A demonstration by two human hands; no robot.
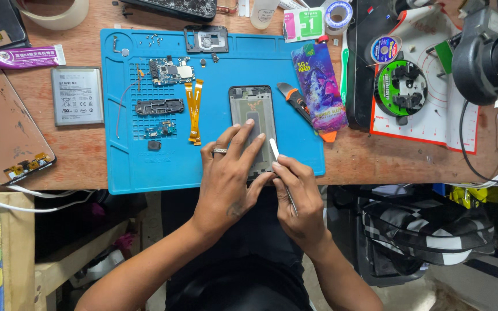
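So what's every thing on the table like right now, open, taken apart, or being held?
Phone frame: flat on mat, gutted, pinned by left hand.
White tool: held in right hand, tip at frame's edge.
Circuit board: out, lying loose.
Ribbon cables: unplugged.
Battery: removed, off the mat.
Screen: detached, face down.
Knife: lying unused.

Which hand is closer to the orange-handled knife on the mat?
Right. The right hand sits just below the knife; the left hand rests on the phone frame, farther left.
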